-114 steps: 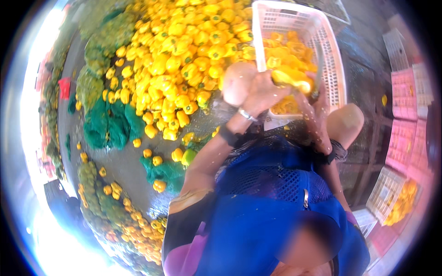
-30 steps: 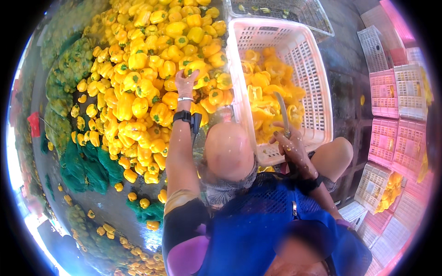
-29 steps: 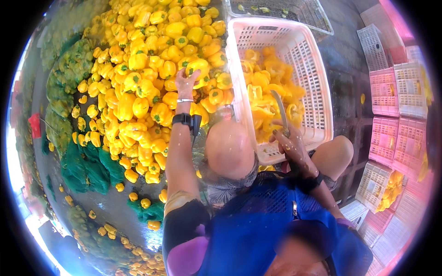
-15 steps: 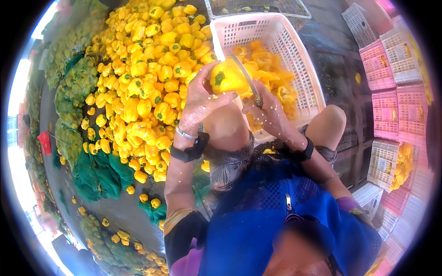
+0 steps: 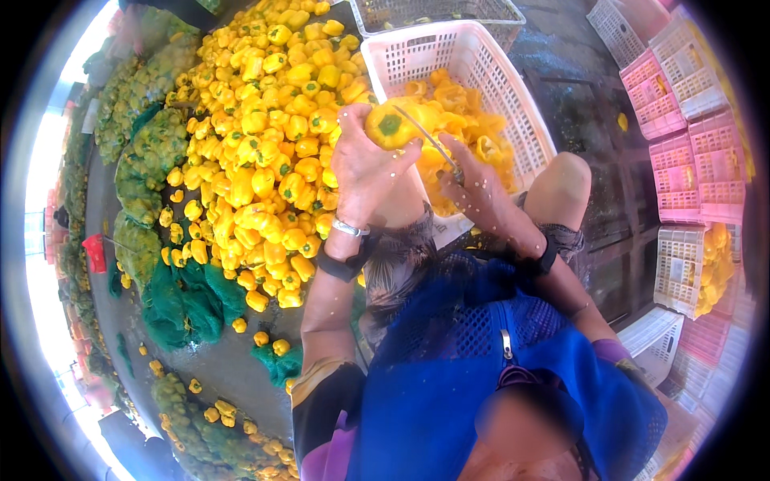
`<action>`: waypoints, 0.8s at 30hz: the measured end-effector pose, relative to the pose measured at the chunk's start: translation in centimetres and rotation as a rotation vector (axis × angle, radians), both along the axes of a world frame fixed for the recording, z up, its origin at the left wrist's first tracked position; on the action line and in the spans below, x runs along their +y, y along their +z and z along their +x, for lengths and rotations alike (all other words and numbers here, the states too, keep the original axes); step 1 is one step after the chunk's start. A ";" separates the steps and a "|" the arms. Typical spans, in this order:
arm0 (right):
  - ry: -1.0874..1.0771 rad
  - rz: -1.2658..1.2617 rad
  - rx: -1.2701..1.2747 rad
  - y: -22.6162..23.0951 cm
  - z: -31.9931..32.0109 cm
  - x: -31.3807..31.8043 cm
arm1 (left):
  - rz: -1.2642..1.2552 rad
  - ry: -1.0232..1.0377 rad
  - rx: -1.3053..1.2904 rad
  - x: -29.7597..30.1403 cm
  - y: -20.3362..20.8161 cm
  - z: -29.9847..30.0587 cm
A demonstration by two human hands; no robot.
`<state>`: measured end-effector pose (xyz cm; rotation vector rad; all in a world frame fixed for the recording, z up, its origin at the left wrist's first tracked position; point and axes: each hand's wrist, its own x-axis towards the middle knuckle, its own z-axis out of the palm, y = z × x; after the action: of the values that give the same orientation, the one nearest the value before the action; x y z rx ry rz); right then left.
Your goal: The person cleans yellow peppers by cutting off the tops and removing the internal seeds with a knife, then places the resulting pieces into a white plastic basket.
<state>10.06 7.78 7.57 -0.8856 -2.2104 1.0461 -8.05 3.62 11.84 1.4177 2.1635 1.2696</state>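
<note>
1. Floor (image 5: pixel 233 373): dark, with a wet sheen. A pile (image 5: pixel 261 152) of yellow peppers lies at left; crates (image 5: pixel 674 176) stand stacked at right.
2. Pepper (image 5: pixel 391 123): yellow, green stem end facing up, held over the left rim of the white basket (image 5: pixel 421 54).
3. Left hand (image 5: pixel 361 164): curled round the pepper, fingers on the far side, thumb on the near.
4. Right hand (image 5: pixel 480 192): closed on the handle of the knife (image 5: pixel 425 135). The blade lies against or just above the pepper — cannot tell whether it has bitten in.
5. Handling, by judgement: a firm left hold, thumb clear of the blade's line; short, controlled strokes — wet skin may slip.
6. Count: hands, two; knife, one; pepper in hand, one; basket, one; bin (image 5: pixel 507 34) behind it, one; pile, cut pieces (image 5: pixel 485 148) and crates, too overlapped to count.
</note>
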 end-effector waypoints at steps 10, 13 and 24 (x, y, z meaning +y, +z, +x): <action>0.009 -0.032 0.078 -2.9 0.7 0.3 | -0.096 -0.063 0.291 -1.2 0.7 3.3; -0.026 0.004 0.092 -5.7 0.8 1.5 | -0.178 -0.109 0.406 -0.8 0.7 5.3; 0.029 -1.026 0.517 -4.5 4.2 0.4 | 0.180 -0.317 -0.466 0.2 -1.0 1.1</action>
<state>14.31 8.19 3.07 -0.8101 -1.1878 2.1847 -6.99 3.82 10.79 1.2986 1.4911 1.5136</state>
